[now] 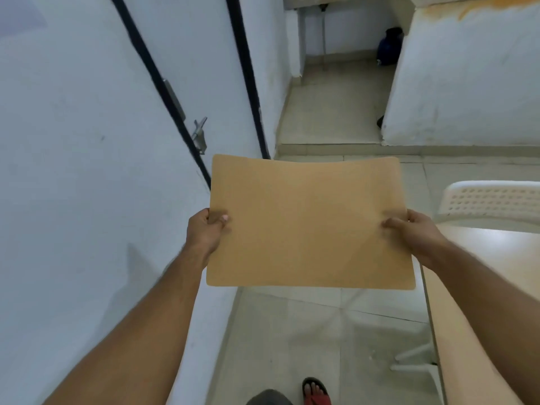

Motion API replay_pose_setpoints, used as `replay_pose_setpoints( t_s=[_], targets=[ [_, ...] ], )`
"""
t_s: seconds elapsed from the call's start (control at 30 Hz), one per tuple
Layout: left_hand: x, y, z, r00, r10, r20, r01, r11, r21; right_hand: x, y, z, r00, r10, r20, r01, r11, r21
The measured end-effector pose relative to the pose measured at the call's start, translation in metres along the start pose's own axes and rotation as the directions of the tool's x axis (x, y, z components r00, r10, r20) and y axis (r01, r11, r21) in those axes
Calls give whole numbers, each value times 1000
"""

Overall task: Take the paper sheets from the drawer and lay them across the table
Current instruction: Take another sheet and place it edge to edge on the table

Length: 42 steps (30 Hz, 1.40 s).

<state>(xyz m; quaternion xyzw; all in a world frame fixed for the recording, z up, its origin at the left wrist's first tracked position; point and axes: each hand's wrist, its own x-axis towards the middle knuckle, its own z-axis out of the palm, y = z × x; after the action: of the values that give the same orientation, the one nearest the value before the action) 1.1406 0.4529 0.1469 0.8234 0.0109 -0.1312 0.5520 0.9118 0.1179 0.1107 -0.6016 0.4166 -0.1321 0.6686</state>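
A brown paper sheet [306, 223] is held flat in the air in front of me, above the tiled floor. My left hand [206, 230] pinches its left edge with the thumb on top. My right hand [415, 232] pinches its right edge the same way. The pale wooden table [479, 258] lies at the right, its left edge just under the sheet's right side. No drawer is in view.
A white door with a metal latch [200, 135] fills the left. A white perforated plastic chair [493, 200] stands behind the table. A low white wall [467, 83] rises at the back right, with a dark blue object [388, 48] beside it. My sandalled foot [315, 390] is below.
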Motion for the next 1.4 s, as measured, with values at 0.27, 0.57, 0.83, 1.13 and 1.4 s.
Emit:
replay_pose_setpoints(
  t_s=[0.27, 0.57, 0.83, 1.13, 1.4],
  targets=[
    [167, 60, 136, 959, 27, 281, -30, 1000, 7, 95, -36, -15, 954, 31, -298, 15, 989, 150],
    [241, 178, 373, 690, 129, 712, -238, 970, 55, 119, -37, -106, 658, 146, -739, 99, 956, 277],
    [175, 245, 596, 384, 191, 903, -413, 911, -17, 126, -9, -194, 312, 350, -884, 227, 876, 427],
    [73, 284, 785, 48, 121, 991, -641, 765, -63, 123, 9, -255, -18, 539, -842, 321, 801, 506],
    [-54, 259, 895, -445, -94, 891, -727, 619, -298, 109, 32, -212, -373, 717, -589, 509, 689, 516]
  ],
)
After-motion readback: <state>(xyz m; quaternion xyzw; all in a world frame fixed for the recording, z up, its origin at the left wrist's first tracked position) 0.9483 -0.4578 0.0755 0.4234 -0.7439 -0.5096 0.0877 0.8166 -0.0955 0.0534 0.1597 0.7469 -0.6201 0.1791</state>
